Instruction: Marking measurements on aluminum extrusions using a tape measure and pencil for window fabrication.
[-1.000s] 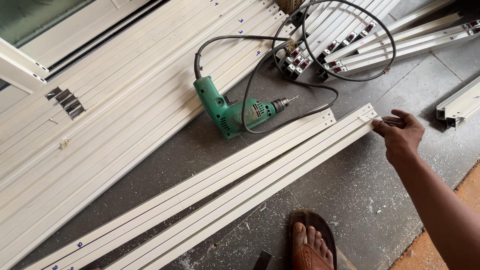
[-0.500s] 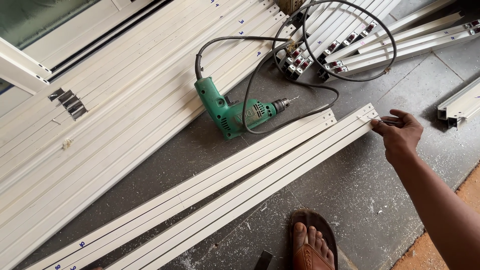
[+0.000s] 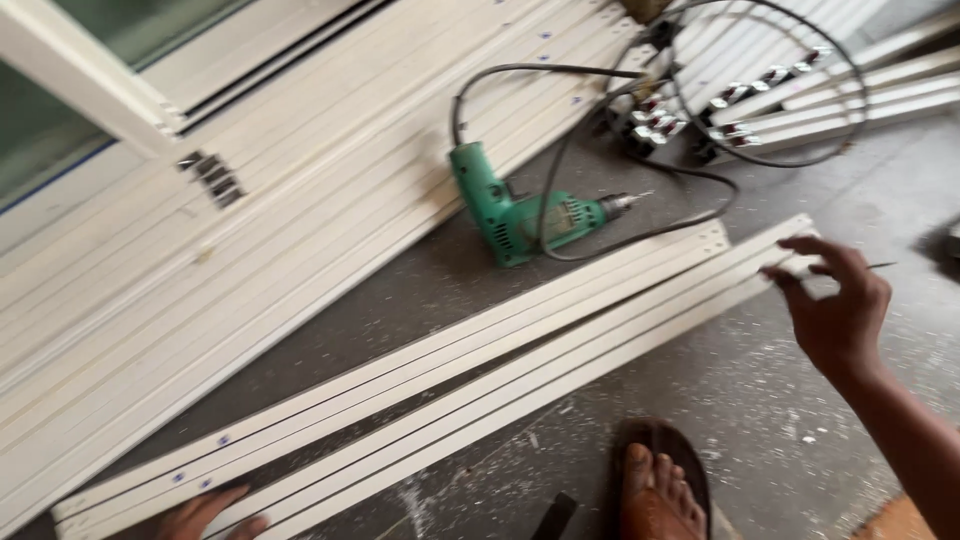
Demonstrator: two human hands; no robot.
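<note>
Right hand (image 3: 835,310) hovers at the far end of the long white plastic channel strips (image 3: 480,395) lying on the grey concrete floor (image 3: 780,430), fingers spread, gripping nothing. Left hand (image 3: 205,512) rests at the near end, grip hidden. Risks: strips could flex and slide; green electric drill (image 3: 520,210) with looping black cord (image 3: 640,235) just beside could snag; sandalled foot (image 3: 655,485) near.

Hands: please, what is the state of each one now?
Left hand: fingers resting on the near end of the white strips, gripping nothing visible.
Right hand: open, at the strips' far end.
</note>
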